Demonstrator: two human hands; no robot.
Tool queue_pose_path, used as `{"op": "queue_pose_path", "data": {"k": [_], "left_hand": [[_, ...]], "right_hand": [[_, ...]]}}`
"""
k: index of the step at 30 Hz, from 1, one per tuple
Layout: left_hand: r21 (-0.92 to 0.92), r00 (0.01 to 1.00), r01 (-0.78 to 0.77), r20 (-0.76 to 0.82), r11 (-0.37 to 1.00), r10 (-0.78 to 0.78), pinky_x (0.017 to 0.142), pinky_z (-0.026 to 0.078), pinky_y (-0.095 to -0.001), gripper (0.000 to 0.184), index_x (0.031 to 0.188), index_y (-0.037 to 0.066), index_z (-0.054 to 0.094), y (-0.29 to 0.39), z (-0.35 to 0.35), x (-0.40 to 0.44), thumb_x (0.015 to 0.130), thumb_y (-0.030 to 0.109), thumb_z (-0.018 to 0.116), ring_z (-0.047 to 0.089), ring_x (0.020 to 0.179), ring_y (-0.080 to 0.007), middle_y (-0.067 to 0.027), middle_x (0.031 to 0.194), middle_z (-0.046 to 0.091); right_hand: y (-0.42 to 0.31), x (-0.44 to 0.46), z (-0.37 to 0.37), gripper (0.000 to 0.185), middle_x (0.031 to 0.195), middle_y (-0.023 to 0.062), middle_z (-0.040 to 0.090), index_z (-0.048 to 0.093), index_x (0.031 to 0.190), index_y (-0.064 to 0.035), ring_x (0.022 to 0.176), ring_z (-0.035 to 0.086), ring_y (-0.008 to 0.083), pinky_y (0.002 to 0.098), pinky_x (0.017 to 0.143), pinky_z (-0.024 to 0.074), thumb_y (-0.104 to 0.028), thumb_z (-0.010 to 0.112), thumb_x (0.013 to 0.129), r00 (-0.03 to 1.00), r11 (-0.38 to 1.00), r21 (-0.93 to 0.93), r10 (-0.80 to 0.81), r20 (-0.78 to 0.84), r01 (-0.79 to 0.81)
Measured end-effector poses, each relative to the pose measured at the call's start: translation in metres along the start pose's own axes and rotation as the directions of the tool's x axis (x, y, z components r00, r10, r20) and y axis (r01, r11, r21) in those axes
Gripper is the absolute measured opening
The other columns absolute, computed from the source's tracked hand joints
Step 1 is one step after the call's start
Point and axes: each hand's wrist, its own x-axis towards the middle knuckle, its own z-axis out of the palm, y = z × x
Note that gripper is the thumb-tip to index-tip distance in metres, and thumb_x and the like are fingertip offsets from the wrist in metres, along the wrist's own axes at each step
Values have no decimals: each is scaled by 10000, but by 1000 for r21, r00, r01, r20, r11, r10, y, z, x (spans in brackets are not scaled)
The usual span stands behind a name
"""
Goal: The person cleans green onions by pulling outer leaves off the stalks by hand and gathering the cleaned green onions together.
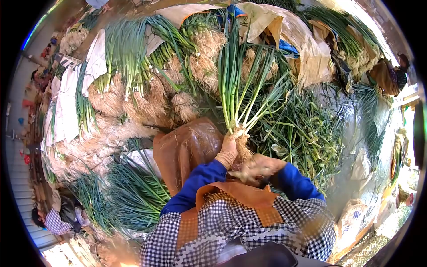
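My left hand is closed around the lower stems of a bunch of green onions, holding it upright with the long leaves fanned out away from me. Stringy pale roots hang from the bunch beside my wrist. Just below these roots is my right hand, smeared by motion, so its finger positions and any contact are unclear. Beneath and left of my left hand, a brown plastic apron covers my lap, with bits of root stuck to it.
Loose leaves and trimmings are heaped to the right. Rooted bundles line the far left, near pale sacking. More green stalks lie at my left. One person is at lower left, another at far right.
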Motion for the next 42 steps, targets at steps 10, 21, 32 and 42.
{"op": "queue_pose_path", "data": {"k": [10, 21, 32, 42], "left_hand": [[52, 979, 74, 187, 996, -83, 552, 474, -276, 270, 1041, -26, 561, 5, -13, 4, 778, 32, 565, 519, 562, -144, -69, 780, 586], [77, 954, -218, 226, 973, 196, 548, 445, -304, 183, 877, 44, 631, -11, -14, 13, 785, 185, 560, 562, 630, -159, -61, 690, 584], [-11, 932, -279, 236, 960, 273, 586, 447, -289, 207, 945, 37, 595, -12, -5, 22, 794, 176, 573, 545, 669, -145, -47, 736, 575], [-55, 918, -299, 254, 953, 303, 621, 448, -276, 247, 1007, 32, 561, -21, -5, 24, 801, 168, 584, 530, 704, -132, -35, 779, 567]], "right_hand": [[98, -9, -169, 331, 757, 131, 623, 617, 1026, -61, 770, 599, 283, 368, 695, 479, -313, 595, 813, 217, 500, -273, -169, -961, -822], [90, 5, -252, 376, 1028, 184, 617, 627, 1017, -103, 938, 601, 307, 427, 801, 469, -403, 513, 822, 611, 156, -644, -214, -762, -749], [1, 48, -108, 545, 1105, 209, 586, 581, 1150, -117, 984, 578, 355, 438, 849, 451, -539, 482, 820, 857, 226, -834, 16, -514, -504], [44, 56, -101, 358, 1049, 190, 610, 609, 1113, -84, 919, 602, 329, 412, 722, 505, -305, 482, 861, 919, 26, -994, -385, 90, 108]]}}
